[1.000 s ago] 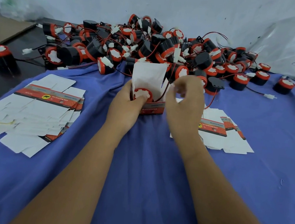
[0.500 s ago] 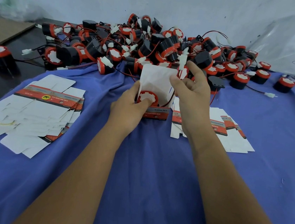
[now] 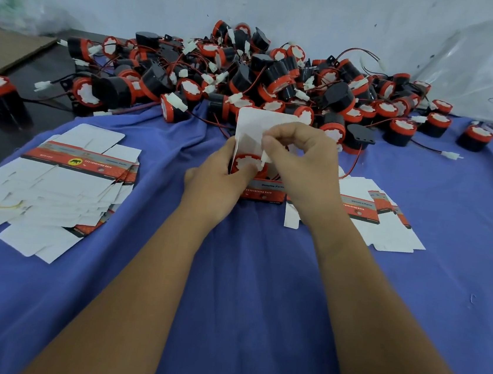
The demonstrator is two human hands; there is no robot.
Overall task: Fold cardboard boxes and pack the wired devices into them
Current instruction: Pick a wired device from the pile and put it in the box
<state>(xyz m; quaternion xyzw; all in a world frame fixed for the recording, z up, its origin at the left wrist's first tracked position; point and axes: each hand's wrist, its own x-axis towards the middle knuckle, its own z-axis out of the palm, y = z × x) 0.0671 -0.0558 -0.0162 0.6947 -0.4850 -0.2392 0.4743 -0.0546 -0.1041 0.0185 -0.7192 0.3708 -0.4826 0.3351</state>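
Mid-cloth, toward the far edge: folded box (image 3: 262, 188) standing open, lid flap up, one wired device (image 3: 248, 164) inside. Left hand (image 3: 214, 186) wrapped round the box's left side, thumb on the device's red face. Right hand (image 3: 300, 162) curled, pinching what looks like its white connector (image 3: 264, 158) above the opening. Heaped devices (image 3: 251, 76) along the far edge; flat box blanks (image 3: 55, 183) near the left edge, more blanks (image 3: 388, 224) just right of the box.
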